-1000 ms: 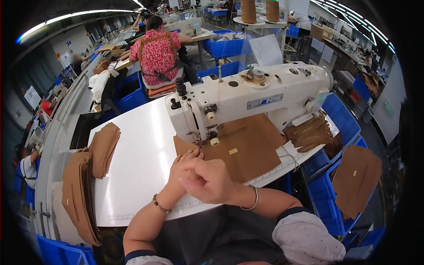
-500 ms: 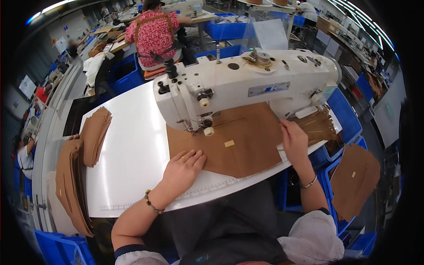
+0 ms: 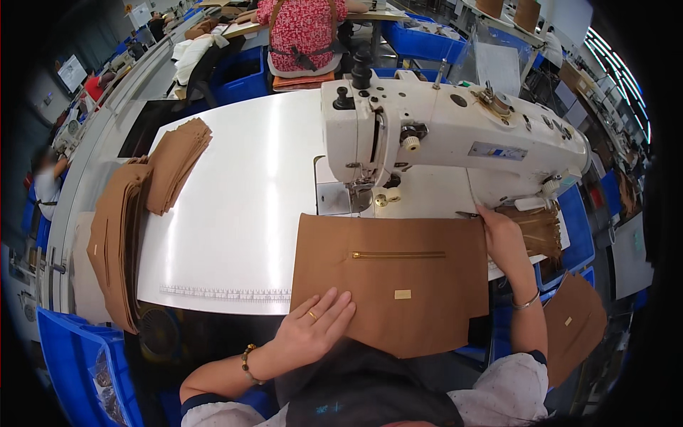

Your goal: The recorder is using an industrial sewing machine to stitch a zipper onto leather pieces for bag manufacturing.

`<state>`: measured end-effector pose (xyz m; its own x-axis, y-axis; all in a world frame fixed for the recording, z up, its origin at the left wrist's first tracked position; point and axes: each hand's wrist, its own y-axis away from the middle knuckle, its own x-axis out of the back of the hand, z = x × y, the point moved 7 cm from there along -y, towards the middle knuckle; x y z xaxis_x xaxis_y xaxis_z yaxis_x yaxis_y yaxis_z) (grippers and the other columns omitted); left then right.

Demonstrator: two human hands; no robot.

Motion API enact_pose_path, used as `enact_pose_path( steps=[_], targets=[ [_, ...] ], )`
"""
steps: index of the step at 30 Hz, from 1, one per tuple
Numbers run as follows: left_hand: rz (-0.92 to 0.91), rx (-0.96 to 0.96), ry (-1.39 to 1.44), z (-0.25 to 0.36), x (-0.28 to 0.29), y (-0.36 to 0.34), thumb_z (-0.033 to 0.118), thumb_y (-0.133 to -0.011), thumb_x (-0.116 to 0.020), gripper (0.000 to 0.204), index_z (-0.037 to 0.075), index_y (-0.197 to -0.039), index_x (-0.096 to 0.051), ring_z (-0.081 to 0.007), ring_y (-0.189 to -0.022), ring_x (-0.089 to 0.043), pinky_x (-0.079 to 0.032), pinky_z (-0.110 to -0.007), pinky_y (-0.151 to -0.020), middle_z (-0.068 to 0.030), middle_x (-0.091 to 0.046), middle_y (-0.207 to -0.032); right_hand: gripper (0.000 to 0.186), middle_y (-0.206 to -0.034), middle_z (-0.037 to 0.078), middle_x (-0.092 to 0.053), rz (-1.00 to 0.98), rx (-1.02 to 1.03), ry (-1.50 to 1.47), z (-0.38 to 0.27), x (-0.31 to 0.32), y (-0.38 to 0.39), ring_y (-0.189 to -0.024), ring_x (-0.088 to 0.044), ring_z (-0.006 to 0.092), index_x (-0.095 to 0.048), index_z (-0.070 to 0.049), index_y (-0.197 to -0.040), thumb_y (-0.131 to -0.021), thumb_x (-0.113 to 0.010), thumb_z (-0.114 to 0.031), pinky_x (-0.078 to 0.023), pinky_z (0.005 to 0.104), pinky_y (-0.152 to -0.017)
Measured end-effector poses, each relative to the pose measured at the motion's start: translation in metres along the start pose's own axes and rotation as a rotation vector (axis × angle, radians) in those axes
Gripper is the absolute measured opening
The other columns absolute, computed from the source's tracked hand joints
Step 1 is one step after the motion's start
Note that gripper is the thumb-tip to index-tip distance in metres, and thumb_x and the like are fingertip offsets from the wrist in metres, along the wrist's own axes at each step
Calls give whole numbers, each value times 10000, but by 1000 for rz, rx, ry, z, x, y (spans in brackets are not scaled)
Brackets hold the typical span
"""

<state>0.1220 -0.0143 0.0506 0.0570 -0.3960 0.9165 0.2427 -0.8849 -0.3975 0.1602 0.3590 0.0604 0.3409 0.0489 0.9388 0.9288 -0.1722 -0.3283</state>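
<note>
A brown panel (image 3: 384, 320), with a short brass-toned zipper (image 3: 398, 255) set into it and a small pale label (image 3: 403, 294) below, lies in front of the sewing machine (image 3: 455, 135), its lower part over the table's near edge. My left hand (image 3: 320, 324) rests on the panel's lower left with fingers stretched out flat. At the upper right corner, my right hand (image 3: 504, 235) has its fingers closed. A small dark pointed tool (image 3: 466, 214) juts left from those fingertips; the rest of it is hidden. The panel's top edge lies just in front of the needle area (image 3: 359, 199).
Stacks of brown pieces (image 3: 117, 242) sit at the table's left, beside a smaller pile (image 3: 178, 164). A printed ruler (image 3: 228, 293) runs along the near edge. Brown strips (image 3: 537, 231) lie right of the machine. Another brown panel (image 3: 573, 324) hangs over a blue bin lower right. A person (image 3: 302, 32) sits beyond.
The panel has come out from under the machine head toward me, showing its zipper. Both hands have moved nearer with it. My view has shifted, so the machine appears farther right.
</note>
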Motion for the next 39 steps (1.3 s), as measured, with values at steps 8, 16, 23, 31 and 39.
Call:
enact_pose_path(
  steps=[8,16,23,31,39],
  targets=[
    [206,11,-33,-13,-12,15,122,-891,-665,319,165,-1188,-775,-193,-1233,-679,-503,-342,-1037,-17,-743,-1284,362,-1000,215,-663,-56,-37,149,-12,38,13,-974,-652,392,-658,18,-1212,-857,-591,20,-543,475,-831],
    [290,5,-58,-12,-16,18,138,-885,-681,315,185,-1180,-781,-181,-1227,-682,-499,-339,-1040,4,-751,-1265,252,-988,187,-547,217,-102,-18,-72,122,1,-876,-594,300,-578,21,-1095,-859,-594,108,-500,412,-752],
    [168,47,-1,-7,-26,0,158,-844,-716,396,152,-1239,-751,-207,-1266,-659,-489,-378,-1076,-21,-707,-1349,738,-658,4,-500,194,91,-623,-173,70,-46,-541,-466,107,-509,-47,-1528,-841,-779,-23,-420,243,-550],
    [229,26,-13,-6,-26,-3,163,-881,-670,374,129,-1248,-735,-228,-1273,-657,-518,-400,-1043,-50,-698,-1361,553,-811,73,-713,114,362,-450,-211,7,-35,-661,-703,239,-627,-93,-1351,-823,-792,-109,-538,356,-587],
    [230,16,136,-1,-18,9,150,-914,-622,360,89,-1253,-726,-245,-1225,-681,-532,-403,-1022,-72,-707,-1334,349,-1004,121,-731,-134,127,-316,-173,19,-44,-802,-727,316,-588,-66,-1170,-864,-740,-136,-561,394,-654]
  ],
)
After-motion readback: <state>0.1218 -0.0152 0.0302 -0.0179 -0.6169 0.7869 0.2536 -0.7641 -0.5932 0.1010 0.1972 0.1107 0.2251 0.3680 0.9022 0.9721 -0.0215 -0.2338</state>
